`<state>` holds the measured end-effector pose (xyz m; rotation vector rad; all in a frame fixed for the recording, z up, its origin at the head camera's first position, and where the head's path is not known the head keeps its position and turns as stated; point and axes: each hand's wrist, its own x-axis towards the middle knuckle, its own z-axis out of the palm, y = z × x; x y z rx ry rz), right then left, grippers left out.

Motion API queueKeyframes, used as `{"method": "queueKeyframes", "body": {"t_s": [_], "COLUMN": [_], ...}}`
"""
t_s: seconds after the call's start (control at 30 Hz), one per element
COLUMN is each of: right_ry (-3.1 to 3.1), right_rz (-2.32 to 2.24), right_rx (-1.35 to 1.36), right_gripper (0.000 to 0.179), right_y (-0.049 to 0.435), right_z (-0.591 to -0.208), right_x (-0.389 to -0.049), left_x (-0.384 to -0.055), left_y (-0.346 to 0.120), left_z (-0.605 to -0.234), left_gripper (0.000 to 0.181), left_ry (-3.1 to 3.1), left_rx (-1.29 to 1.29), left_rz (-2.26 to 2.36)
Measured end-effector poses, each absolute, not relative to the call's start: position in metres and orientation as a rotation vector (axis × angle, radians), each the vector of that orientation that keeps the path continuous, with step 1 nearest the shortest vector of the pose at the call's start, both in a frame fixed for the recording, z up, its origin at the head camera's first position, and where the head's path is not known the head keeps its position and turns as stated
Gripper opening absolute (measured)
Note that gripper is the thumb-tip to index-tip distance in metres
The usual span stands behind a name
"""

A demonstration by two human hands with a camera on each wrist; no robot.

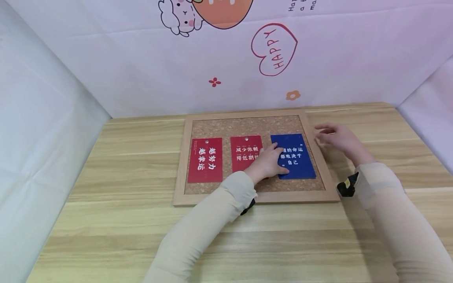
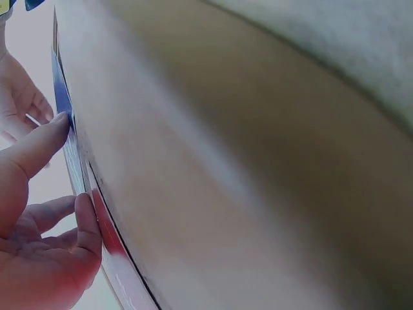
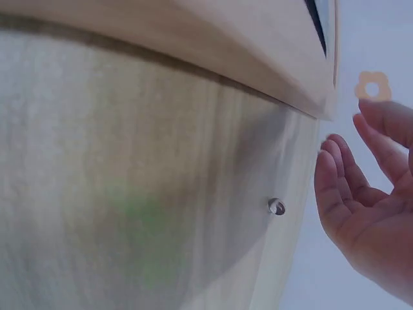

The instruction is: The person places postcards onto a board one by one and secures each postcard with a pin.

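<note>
A cork board (image 1: 247, 124) with a light wooden frame lies on the table. My left hand (image 1: 267, 161) rests with spread fingers on the left part of a blue card (image 1: 297, 165) with white writing, and its wrist covers part of a red card (image 1: 244, 145). In the left wrist view, the thumb of my left hand (image 2: 32, 239) touches the blue card's edge. Just beyond the board's right side, my right hand (image 1: 341, 139) hovers with loosely bent fingers. Near that hand (image 3: 368, 200), a small silver thumbtack (image 3: 276, 206) lies on the tabletop in the right wrist view.
Another red card (image 1: 205, 165) sits at the board's left, with a silver tack (image 1: 207, 142) at its top; a second tack (image 1: 246, 139) tops the middle card. Behind the wooden table (image 1: 124, 169) hangs a white printed cloth (image 1: 148, 78).
</note>
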<state>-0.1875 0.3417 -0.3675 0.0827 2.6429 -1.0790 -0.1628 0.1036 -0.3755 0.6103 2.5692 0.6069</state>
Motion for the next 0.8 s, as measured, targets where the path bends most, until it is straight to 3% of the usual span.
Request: {"method": "queueKeyframes", "body": {"t_s": [0.8], "right_ry": [2.587], "right_rz": [-1.065], "right_rx": [0.286], "right_gripper": [0.06], "right_y": [0.374], "right_z": [-0.368], "right_x": [-0.177], "left_x": [-0.159], "left_y": [0.101], "left_z": [-0.376], "left_gripper": [0.069], "left_ry": [2.585], "left_rx": [0.584], "left_rz": [0.661]}}
